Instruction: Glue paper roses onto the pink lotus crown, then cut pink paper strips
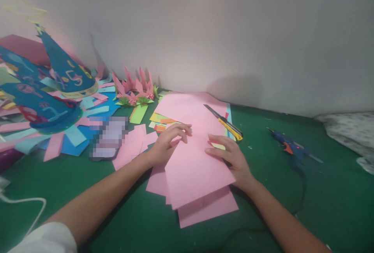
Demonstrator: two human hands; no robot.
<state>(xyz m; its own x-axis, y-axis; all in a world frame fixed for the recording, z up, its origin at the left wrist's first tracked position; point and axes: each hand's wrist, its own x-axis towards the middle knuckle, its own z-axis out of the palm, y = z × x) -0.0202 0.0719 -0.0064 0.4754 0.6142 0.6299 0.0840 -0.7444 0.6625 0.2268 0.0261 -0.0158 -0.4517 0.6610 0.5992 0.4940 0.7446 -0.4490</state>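
Pink paper (198, 179) seems light, easily creased, best held by its edges; our left grip (168, 142) and right grip (236, 160) curl there, whether pinching we cannot tell.

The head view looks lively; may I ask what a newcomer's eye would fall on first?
Probably the pink paper sheet at centre, between the left hand and the right hand. Next might come the tall blue cone hat at upper left and the yellow utility knife lying on the paper stack.

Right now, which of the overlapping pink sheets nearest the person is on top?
The top sheet, between the left hand and right hand; the lower sheets show only where they stick out beneath it.
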